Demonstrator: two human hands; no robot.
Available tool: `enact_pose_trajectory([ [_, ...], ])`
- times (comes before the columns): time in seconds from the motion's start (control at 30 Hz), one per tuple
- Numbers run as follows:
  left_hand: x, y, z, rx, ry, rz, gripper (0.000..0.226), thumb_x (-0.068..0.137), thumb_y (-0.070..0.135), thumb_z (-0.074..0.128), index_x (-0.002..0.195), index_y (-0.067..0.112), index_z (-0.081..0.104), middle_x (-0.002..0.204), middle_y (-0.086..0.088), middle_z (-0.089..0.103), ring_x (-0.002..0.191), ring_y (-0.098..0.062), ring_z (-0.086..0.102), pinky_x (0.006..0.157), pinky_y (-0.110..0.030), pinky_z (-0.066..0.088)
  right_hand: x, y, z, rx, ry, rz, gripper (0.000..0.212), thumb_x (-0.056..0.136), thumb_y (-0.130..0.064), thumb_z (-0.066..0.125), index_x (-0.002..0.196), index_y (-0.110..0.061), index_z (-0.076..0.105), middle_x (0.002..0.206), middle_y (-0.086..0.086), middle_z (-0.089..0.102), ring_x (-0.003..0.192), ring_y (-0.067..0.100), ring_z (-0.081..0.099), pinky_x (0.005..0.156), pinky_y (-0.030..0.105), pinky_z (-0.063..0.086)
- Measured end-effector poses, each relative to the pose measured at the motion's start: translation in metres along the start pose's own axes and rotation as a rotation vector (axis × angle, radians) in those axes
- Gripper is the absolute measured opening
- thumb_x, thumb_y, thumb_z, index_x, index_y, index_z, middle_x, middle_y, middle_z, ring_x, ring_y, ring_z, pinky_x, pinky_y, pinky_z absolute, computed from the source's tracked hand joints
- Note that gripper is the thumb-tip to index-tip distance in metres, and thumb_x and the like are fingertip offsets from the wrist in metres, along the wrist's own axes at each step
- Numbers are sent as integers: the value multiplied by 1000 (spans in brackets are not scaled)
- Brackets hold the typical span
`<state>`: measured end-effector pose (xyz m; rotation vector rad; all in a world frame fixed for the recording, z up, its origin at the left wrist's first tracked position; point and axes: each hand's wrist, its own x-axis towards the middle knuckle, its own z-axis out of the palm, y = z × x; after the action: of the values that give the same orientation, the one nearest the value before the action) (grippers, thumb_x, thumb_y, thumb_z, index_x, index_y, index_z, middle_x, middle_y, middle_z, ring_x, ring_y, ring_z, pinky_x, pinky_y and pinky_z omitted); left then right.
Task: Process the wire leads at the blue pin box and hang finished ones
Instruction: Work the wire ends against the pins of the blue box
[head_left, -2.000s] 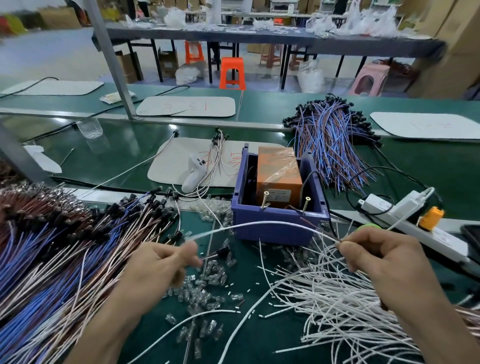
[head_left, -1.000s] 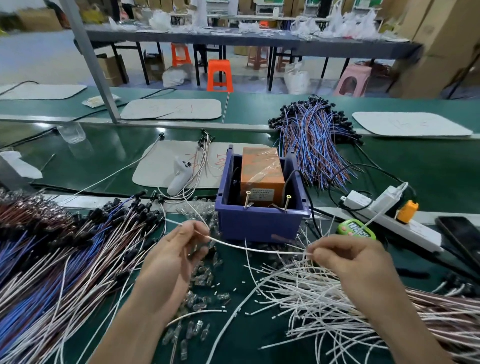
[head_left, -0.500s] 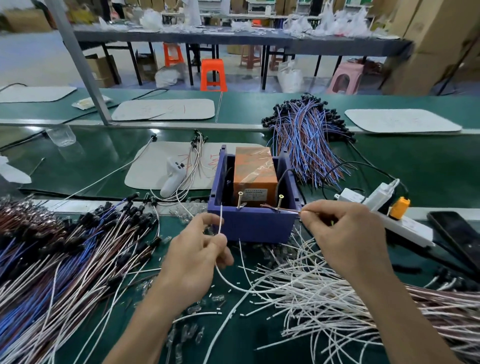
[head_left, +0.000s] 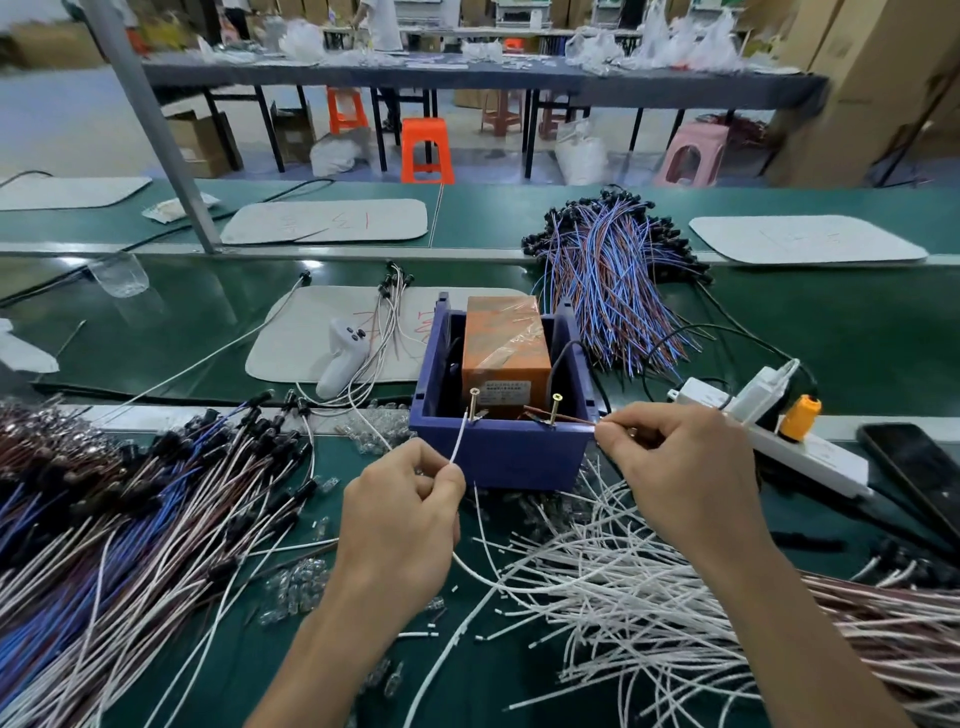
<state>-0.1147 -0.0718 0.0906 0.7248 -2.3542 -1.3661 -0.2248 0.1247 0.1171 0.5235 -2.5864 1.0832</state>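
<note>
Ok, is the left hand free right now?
No, the left hand pinches a white wire whose end reaches up toward the left pin on the blue box.

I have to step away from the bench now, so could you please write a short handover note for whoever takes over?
Left hand: pinches a white lead, tip at the left pin of the blue pin box.
Right hand: pinches a bare wire end at the right pin.
Loose white leads lie front right; black-capped wires are heaped left.
Done: this lead is at the pins.
Left: finish it, hang it, then the white heap.
</note>
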Motion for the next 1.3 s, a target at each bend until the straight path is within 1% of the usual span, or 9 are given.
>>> enact_pose_trajectory([
  [0.47,-1,2,5,-49,-27,20,29,97,14,61,68,20,59,46,-4,60,36,-10,38,39,-18,33,1,3,-5,-5,-20,11,19,85,-28,78,66,-31,75,53,-15,63,55,8,58,54,28,46],
  [0.6,-5,-5,-1,-238,85,37,22,89,22,66,67,21,63,46,-6,57,38,-13,41,39,-26,33,-8,4,-17,-68,-206,-27,11,82,-33,77,71,-33,76,58,-14,65,56,11,59,55,30,49],
  [0.7,-6,-17,-13,-318,223,35,27,73,40,63,64,15,60,50,-8,53,42,-15,39,38,-23,29,-19,6,-26,-197,-375,-65,9,85,-38,73,76,-38,75,60,-20,66,63,6,61,61,14,43],
  [0.77,-2,-27,-22,-375,251,-20,26,80,35,67,65,16,61,50,-3,54,41,-13,40,37,-22,29,-27,8,-28,-243,-487,-59,19,90,-41,68,74,-33,74,60,-18,64,61,5,61,67,12,44],
  [0.9,3,-52,-38,-217,314,-122,22,93,22,71,72,20,69,52,-3,60,41,-13,45,43,-30,39,-46,0,-22,-308,-631,-33,49,98,-54,49,61,-22,54,53,-6,55,48,8,48,48,19,30],
  [1.03,-2,-64,-49,181,315,-170,39,92,36,75,58,19,66,43,1,58,38,-18,52,43,-30,46,-51,-10,-18,-339,-618,-122,49,94,-66,43,79,-25,65,65,-8,63,62,7,55,56,23,36],
  [1.13,-16,-45,-51,583,407,46,41,88,41,78,54,27,58,40,18,46,37,-1,41,47,-13,29,-45,-16,-9,-412,-524,-230,43,100,-60,41,84,-28,63,73,-11,61,77,11,50,73,32,35],
  [1.2,-29,-32,-42,508,367,397,28,90,40,75,66,28,65,53,20,56,46,4,47,48,-15,32,-43,-24,2,-453,-508,-314,39,103,-53,40,87,-30,67,80,-10,63,85,14,44,85,34,28],
  [1.3,-38,-12,-17,414,107,657,17,96,40,60,101,29,71,91,16,72,83,-3,58,79,-20,41,-44,-38,15,-489,-507,-403,35,102,-50,44,94,-30,72,86,-7,67,92,18,47,93,36,30],
])
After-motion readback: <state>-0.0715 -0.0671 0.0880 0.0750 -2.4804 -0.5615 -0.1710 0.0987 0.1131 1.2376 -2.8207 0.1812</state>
